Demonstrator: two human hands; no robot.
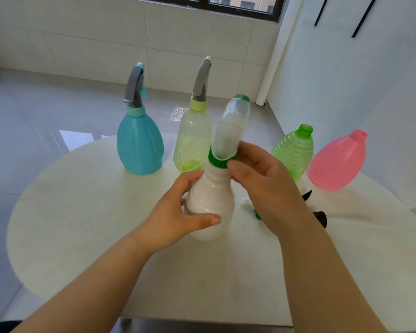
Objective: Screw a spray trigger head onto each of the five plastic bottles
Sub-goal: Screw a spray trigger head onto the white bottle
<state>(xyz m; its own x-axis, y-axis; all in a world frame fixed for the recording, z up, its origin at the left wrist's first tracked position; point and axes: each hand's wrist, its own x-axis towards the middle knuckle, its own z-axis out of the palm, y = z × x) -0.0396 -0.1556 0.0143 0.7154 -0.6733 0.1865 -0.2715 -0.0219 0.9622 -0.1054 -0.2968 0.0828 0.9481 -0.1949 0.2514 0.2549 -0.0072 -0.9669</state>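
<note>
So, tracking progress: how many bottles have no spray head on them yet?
2: the green ribbed bottle and the pink bottle, both open-necked at the table's right. The white bottle has its head seated, both hands on it.

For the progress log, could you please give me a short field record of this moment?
bottles with heads on: teal bottle; pale green bottle
in work: white bottle, steadied by left hand
right hand: grip on green collar of spray head
still open: ribbed green bottle; pink bottle
surface: round white table
</note>
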